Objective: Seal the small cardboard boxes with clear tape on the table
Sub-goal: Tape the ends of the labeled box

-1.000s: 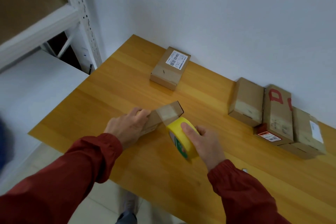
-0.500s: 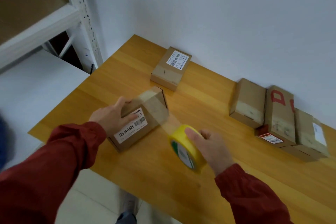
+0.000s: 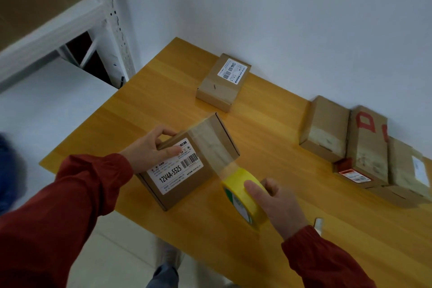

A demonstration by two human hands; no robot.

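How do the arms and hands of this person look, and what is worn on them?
Both arms are covered by long, dark red fabric sleeves. The left sleeve and the right sleeve each end in a gathered cuff at the wrist. The left hand and the right hand are bare, without gloves. No ring, watch or marking shows on them.

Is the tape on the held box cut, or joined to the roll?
Joined: a clear strip runs from the box to the yellow roll.
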